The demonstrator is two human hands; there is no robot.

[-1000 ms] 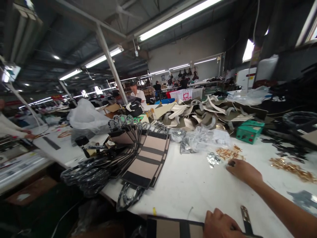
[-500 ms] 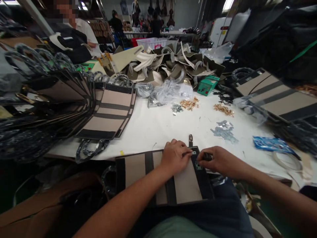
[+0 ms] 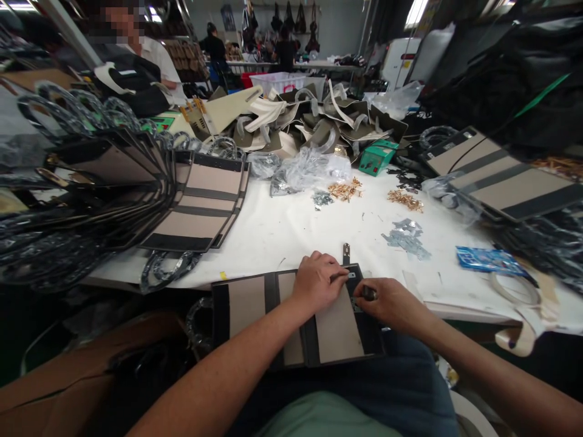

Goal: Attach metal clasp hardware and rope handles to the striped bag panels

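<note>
A flat bag panel (image 3: 248, 303), beige with black bands, lies across my lap at the table's front edge. My left hand (image 3: 320, 284) rests on its upper part, fingers closed round something thin and dark near a small metal plate (image 3: 351, 275). In my right hand (image 3: 389, 302) is a short dark tool (image 3: 370, 293), gripped at the panel's right black band. Its working end is hidden, and the fingers partly cover a second metal plate. A metal clasp tab (image 3: 347, 252) sticks out from the panel's top edge.
Bag panels with wrapped handles (image 3: 200, 200) are stacked left. Metal strips (image 3: 407, 238), gold-coloured fasteners (image 3: 405, 199), a green device (image 3: 378, 158) and a blue packet (image 3: 489, 261) lie on the white table. Bag parts (image 3: 314, 115) are heaped behind. A person (image 3: 157, 60) is at the far left.
The view has shifted slightly. My right hand with the dark tool has moved a little down and left against the panel, covering more of the lower plate. My left hand stays on the panel.
</note>
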